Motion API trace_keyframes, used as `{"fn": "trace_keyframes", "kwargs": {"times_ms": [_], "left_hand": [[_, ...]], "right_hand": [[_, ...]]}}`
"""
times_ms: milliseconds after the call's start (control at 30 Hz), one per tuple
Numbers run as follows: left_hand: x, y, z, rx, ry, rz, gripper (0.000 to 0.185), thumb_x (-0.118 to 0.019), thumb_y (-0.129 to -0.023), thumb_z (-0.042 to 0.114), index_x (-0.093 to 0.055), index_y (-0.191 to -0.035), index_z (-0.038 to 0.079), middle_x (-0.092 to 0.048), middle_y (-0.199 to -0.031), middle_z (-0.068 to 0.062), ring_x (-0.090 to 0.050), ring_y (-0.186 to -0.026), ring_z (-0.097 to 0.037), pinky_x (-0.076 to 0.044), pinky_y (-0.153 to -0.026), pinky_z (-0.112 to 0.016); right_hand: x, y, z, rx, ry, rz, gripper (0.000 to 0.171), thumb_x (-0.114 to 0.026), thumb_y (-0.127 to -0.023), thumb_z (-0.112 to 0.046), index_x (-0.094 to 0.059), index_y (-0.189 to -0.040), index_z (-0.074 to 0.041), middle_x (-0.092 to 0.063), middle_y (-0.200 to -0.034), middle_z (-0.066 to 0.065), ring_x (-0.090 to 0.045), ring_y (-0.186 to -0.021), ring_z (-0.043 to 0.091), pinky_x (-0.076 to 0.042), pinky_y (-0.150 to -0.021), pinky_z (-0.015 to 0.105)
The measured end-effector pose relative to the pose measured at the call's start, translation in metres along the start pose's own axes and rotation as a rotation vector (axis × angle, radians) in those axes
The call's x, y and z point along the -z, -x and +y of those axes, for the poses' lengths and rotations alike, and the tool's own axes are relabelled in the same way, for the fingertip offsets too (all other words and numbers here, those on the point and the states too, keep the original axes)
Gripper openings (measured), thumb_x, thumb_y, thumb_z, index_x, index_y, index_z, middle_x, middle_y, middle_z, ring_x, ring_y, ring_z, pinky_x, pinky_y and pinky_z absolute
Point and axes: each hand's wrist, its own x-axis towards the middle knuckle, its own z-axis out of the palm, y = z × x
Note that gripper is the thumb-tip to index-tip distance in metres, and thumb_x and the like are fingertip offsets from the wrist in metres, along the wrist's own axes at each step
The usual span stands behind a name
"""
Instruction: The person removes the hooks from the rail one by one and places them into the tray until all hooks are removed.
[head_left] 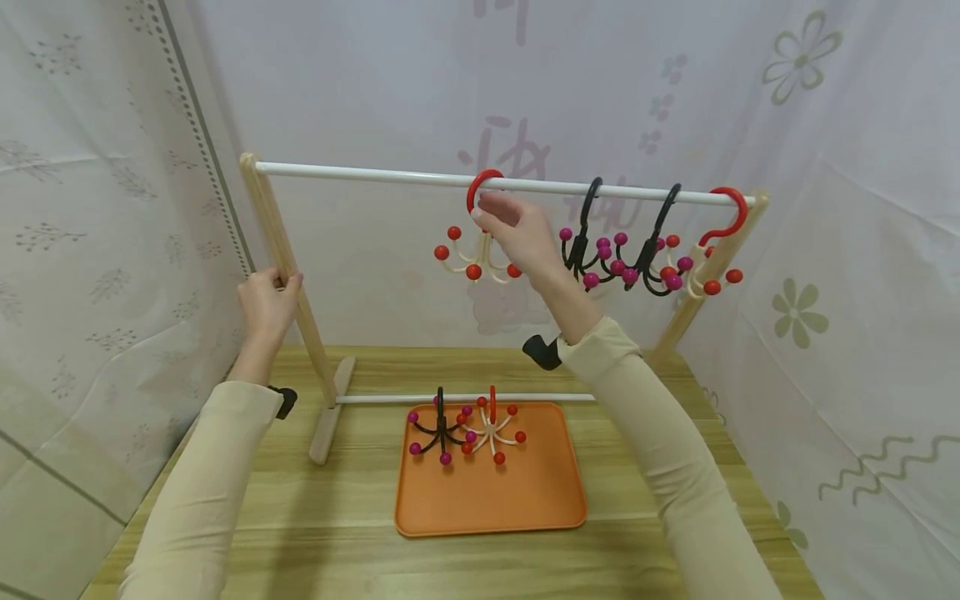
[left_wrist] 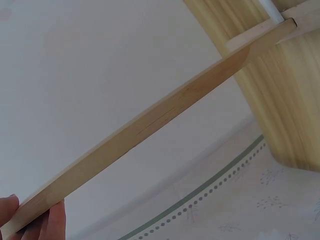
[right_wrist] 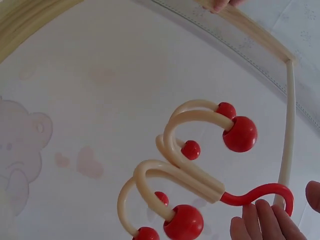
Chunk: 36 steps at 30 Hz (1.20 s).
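1. The right hand [head_left: 517, 229] is raised to the white top rail [head_left: 360, 174] of the wooden rack [head_left: 288, 250], its fingers [right_wrist: 260, 222] closed on the red hook [right_wrist: 260, 192] of a cream multi-arm hanger with red ball tips [head_left: 474, 258], which is looped over the rail
2. The left hand [head_left: 268, 300] grips the rack's left upright, fingers wrapped round the wood; the two hands are well apart
3. Along the rail to the right hang two black hangers with magenta ball tips [head_left: 600, 250] and another cream hanger [head_left: 716, 250] on a red hook near the right upright
4. Below, on the wooden table [head_left: 247, 517], an orange tray [head_left: 495, 500] sits just in front of the rack's lower bar [head_left: 390, 398]
5. At the tray's far end lie a black hanger [head_left: 438, 429] and a cream one [head_left: 495, 429], touching side by side
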Motion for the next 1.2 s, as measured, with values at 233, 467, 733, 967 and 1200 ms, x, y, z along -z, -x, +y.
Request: {"fn": "trace_keyframes", "kwargs": {"times_ms": [233,467,733,967,1200], "left_hand": [[-0.001,0.000,-0.001,-0.012,-0.007,0.009,0.030,-0.050,-0.090,0.018,-0.056,-0.072,-0.006,-0.061,-0.086,-0.026,-0.055,-0.069,-0.032,-0.033,-0.047,-0.021],[0.000,0.000,-0.001,-0.013,-0.013,0.010,0.030,-0.052,-0.089,0.017,-0.053,-0.067,-0.003,-0.061,-0.079,-0.024,-0.048,-0.055,-0.022,-0.031,-0.042,-0.021],[0.001,0.000,-0.001,-0.007,-0.027,-0.022,0.032,-0.049,-0.090,0.019,-0.051,-0.067,-0.002,-0.061,-0.076,-0.022,-0.043,-0.052,-0.018,-0.032,-0.040,-0.022],[0.002,0.000,0.000,-0.009,-0.028,-0.026,0.032,-0.048,-0.091,0.021,-0.052,-0.069,-0.003,-0.062,-0.079,-0.023,-0.046,-0.054,-0.018,-0.033,-0.041,-0.021],[0.000,0.000,0.000,-0.024,-0.018,-0.001,0.031,-0.051,-0.090,0.017,-0.052,-0.066,-0.003,-0.061,-0.075,-0.023,-0.043,-0.048,-0.014,-0.031,-0.039,-0.021]], "right_hand": [[-0.007,-0.002,-0.003,0.010,0.026,-0.032,0.038,-0.057,-0.087,-0.022,-0.052,-0.123,-0.010,-0.055,-0.116,0.001,-0.049,-0.103,0.012,-0.038,-0.085,0.023],[-0.003,-0.003,-0.001,0.017,-0.018,0.037,0.032,-0.058,-0.086,-0.020,-0.057,-0.115,-0.008,-0.059,-0.107,0.002,-0.052,-0.095,0.011,-0.040,-0.082,0.024],[0.006,-0.004,0.001,0.012,0.021,0.105,0.025,-0.060,-0.085,-0.017,-0.062,-0.109,-0.008,-0.062,-0.099,0.002,-0.053,-0.092,0.010,-0.038,-0.082,0.025],[0.011,-0.003,0.003,-0.002,0.050,0.149,0.024,-0.059,-0.085,-0.016,-0.063,-0.107,-0.006,-0.063,-0.091,0.005,-0.054,-0.080,0.013,-0.042,-0.068,0.025],[0.013,-0.003,0.004,-0.002,0.055,0.157,0.024,-0.059,-0.086,-0.018,-0.063,-0.106,-0.006,-0.064,-0.087,0.006,-0.056,-0.073,0.015,-0.042,-0.064,0.025]]}}
